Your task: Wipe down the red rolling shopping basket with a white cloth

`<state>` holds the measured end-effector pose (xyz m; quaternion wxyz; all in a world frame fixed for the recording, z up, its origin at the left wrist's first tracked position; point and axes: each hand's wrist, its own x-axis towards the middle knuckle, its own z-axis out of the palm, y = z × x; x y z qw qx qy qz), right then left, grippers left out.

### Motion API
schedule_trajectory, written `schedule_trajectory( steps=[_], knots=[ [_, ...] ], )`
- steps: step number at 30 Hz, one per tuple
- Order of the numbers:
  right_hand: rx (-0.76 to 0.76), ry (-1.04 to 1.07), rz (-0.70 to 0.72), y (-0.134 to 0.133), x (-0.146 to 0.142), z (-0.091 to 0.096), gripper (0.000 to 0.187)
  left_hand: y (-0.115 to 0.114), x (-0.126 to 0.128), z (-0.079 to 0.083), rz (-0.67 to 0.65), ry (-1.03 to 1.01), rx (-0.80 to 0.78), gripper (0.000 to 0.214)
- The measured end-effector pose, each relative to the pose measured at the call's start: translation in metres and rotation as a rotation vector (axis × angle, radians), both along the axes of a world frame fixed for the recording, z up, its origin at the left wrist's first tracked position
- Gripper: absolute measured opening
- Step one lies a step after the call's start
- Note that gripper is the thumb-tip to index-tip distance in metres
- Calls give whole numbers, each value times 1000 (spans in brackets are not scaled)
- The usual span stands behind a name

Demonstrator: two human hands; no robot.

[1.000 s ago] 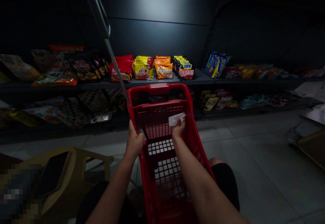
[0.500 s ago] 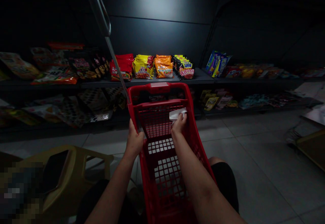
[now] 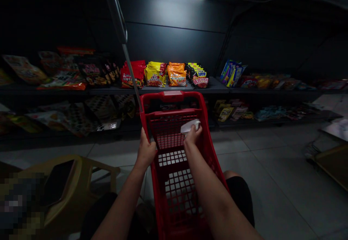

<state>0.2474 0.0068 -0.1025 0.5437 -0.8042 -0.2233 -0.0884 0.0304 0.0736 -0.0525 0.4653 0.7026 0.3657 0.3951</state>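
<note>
A red plastic shopping basket (image 3: 174,104) lies tilted in front of me, its open side toward me. My left hand (image 3: 145,151) is closed around its left rim. Inside the basket, my right hand (image 3: 191,137) is pinched on a small white cloth or tissue (image 3: 190,125), pressing it against the mesh far wall. A metal pull handle (image 3: 119,26) rises from the basket's left corner up to the top of the view.
Dark shelves (image 3: 152,89) run across the back, stocked with snack and noodle packets (image 3: 164,74). A tan plastic stool (image 3: 73,182) with a dark phone (image 3: 56,182) on it stands at my lower left. Grey tile floor (image 3: 272,167) stretches to the right.
My right hand with the white cloth has shifted slightly along the basket's far wall. The view has tilted up a little. My left hand keeps its grip.
</note>
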Motion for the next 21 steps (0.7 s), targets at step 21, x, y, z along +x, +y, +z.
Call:
schedule_trajectory(
  steps=[21],
  knots=[
    [-908, -631, 419, 18, -7, 166, 29, 3, -9, -1, 7, -44, 83, 92]
  ],
)
